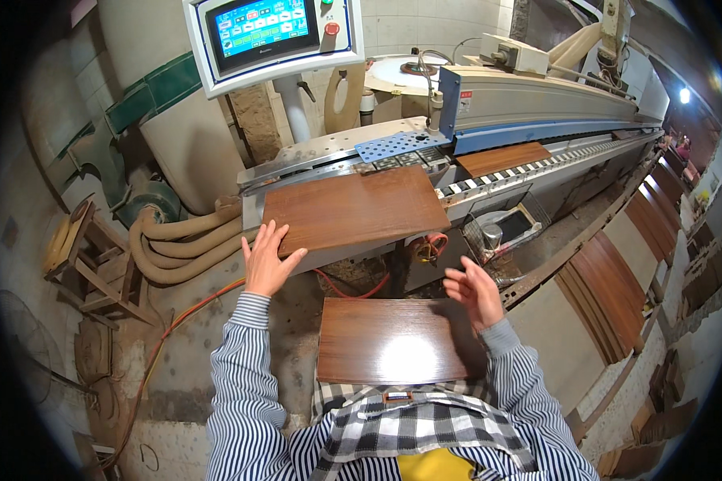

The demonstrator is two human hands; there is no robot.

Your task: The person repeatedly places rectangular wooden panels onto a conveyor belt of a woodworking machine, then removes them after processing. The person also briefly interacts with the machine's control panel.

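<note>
- We count two bare hands: one left hand (269,255), one right hand (475,295).
- We have three wood-grain boards near us: a tabletop board (357,208), an apron-side board (369,333), a conveyor board (504,159).
- We see one touchscreen (262,30), one red push button (331,29).
- We find one blue perforated plate (397,147), one wooden stool (96,272).
- We cannot count the stacked boards (606,280).

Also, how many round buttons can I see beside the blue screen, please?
2: a green button at the picture's top edge, and a red button just below it. More may be cut off above.
</note>
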